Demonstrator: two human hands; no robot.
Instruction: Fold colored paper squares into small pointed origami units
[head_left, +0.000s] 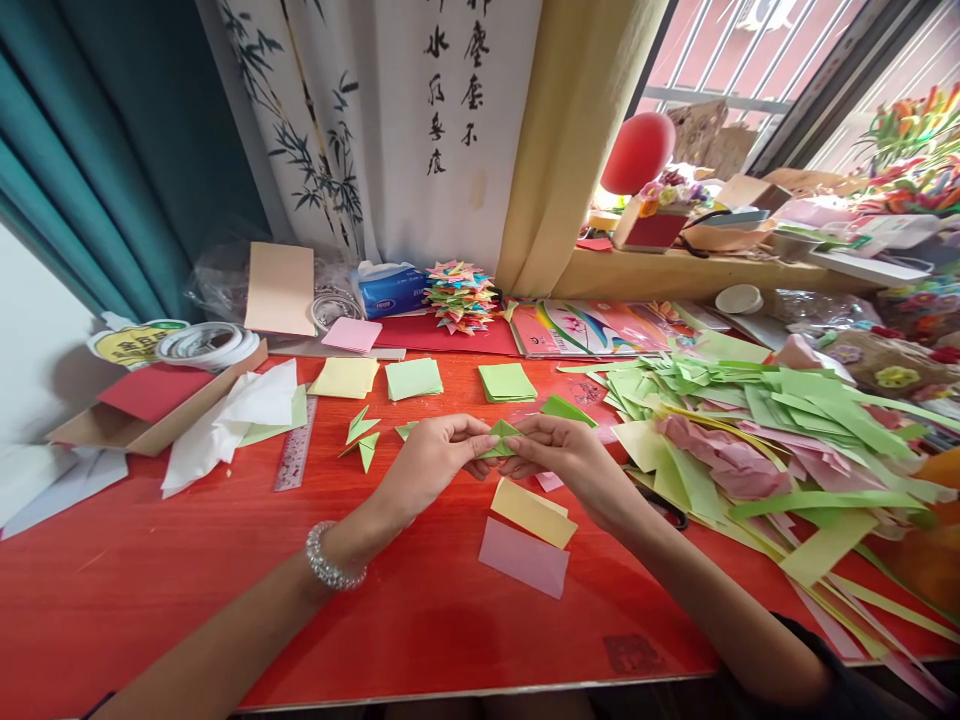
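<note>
A small folded green paper (502, 437) is pinched between my two hands, above the red table (390, 610). My left hand (442, 450) grips its left side with thumb and fingers. On its right side my right hand (553, 445) does the same. Just below lie a folded yellow paper (534, 510) and a pink paper (523, 556). Left of my left hand are several folded green pieces (363, 440). Behind my hands stand stacks of square paper: yellow (343, 378), pale green (415, 379) and bright green (507, 382).
Green, yellow and pink paper strips (750, 430) heap up on the right. A ruler (295, 445), white tissue (232, 420) and a cardboard tray (150, 425) with tape rolls (208, 345) lie left. At the back are a blue tissue pack (391, 290) and a colourful paper model (459, 298).
</note>
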